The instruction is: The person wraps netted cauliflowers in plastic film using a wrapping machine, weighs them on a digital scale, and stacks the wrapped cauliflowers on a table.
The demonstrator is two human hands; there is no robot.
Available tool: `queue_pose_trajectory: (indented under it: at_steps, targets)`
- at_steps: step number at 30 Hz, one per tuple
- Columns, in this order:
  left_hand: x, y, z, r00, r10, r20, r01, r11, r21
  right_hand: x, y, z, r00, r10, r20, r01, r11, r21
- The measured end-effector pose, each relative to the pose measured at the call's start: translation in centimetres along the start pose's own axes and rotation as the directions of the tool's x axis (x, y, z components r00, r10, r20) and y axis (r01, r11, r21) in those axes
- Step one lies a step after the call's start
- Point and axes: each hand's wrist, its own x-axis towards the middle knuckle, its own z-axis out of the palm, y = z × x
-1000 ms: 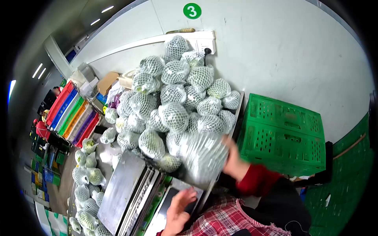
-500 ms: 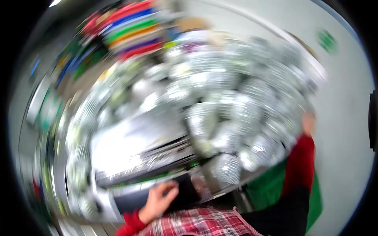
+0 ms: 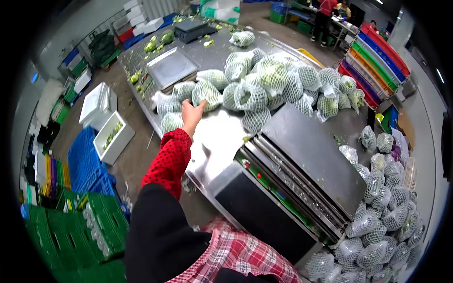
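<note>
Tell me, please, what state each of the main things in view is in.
Left hand: at a netted vegetable, grip unclear
Netted vegetable: sleeved in white mesh
White foam box: open, greens inside
Metal tray: lying flat
Coloured crates: stacked
Netted pile at right: heaped

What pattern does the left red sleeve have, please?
The sleeve has black dots, clearest in the head view.

Left hand [image 3: 192,116] outstretched, palm down

Hard white glare on the steel tabletop [image 3: 214,139], fisheye curvature toward black corners
</note>
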Motion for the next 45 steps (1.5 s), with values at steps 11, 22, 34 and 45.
queue_pose_trajectory:
  at_steps: [11, 22, 34, 45]
  targets:
    - [6.9, -5.9, 6.1, 0.984, -0.158, 0.082, 0.173, 0.74, -0.65, -3.9, -38.9, -24.3, 0.57, -0.475, 0.67, -0.52, 0.422, 0.742]
    - [-16.9, 19.4, 2.5, 0.688, 0.505, 0.521, 0.219, 0.54, -0.813, -3.6, -57.9, -26.2, 0.501, -0.807, 0.313, -0.626, -0.087, 0.775]
    - [-20.6, 19.3, -0.9, 0.336, 0.654, 0.678, -0.744, 0.625, -0.235, -4.1, -44.0, -19.2, 0.598, -0.581, 0.553, -0.234, 0.533, 0.813]
    - [-17.6, 16.4, -9.2, -0.172, 0.166, 0.971, 0.07, 0.985, -0.156, -1.3, -39.6, -28.3, -0.276, -0.715, 0.642, -0.841, 0.503, 0.199]
